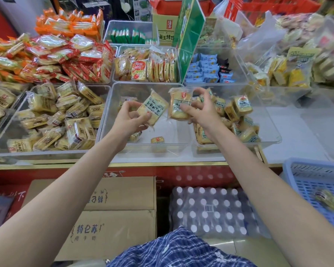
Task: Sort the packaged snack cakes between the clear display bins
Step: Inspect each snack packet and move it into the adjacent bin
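My left hand [130,117] grips one yellow packaged snack cake [154,106] above the middle clear bin [112,105]. That bin holds only a few cakes, among them a small one [158,140] near its front wall. My right hand [200,109] pinches a second packaged cake [178,106] over the gap between the middle bin and the right clear bin [272,130]. The right bin holds a pile of similar cakes [239,110]. The left clear bin [2,143] is filled with longer yellow packets.
Behind stand more clear bins with red, orange, blue and green packets and an upright green sign [189,35]. A blue plastic basket [316,187] sits at the right. Below the counter edge are cardboard boxes [116,212] and a shrink-wrapped bottle pack [208,211].
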Tool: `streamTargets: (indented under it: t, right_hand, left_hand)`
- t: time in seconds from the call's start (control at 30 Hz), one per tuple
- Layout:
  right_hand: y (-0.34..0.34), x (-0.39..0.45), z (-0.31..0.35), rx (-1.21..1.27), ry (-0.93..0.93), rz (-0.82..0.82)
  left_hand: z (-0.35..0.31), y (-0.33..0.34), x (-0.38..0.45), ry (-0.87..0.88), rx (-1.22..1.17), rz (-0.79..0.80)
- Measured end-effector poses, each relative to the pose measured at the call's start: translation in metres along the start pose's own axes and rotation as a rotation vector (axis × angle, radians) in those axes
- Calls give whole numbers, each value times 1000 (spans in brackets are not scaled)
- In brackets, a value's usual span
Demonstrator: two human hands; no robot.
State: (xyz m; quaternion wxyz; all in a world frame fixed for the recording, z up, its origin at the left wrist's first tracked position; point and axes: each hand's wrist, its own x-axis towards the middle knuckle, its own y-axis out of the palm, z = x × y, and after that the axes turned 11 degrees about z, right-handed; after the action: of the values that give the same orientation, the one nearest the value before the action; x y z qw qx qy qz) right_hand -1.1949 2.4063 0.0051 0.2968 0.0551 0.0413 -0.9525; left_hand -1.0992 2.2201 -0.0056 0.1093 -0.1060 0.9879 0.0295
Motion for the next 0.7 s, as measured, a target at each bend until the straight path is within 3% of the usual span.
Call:
streamTargets:
  t: [0.13, 0.3, 0.37, 0.5, 0.7]
  right_hand:
    - [4, -3, 3, 36, 0, 39]
    - [7, -7, 0, 396, 4, -49]
    - [8, -7, -1, 430, -15, -45]
    - [13, -7, -3, 155, 0, -47]
    - [14, -7, -5, 321, -3, -134]
  left_hand:
    - [0, 6, -2, 15, -62, 75]
    - [0, 6, -5, -126, -454, 176]
    - [1, 6, -6, -188, -421, 219]
    - [1, 7, -7, -230, -321, 247]
    - [5, 3, -7, -219, -330, 226]
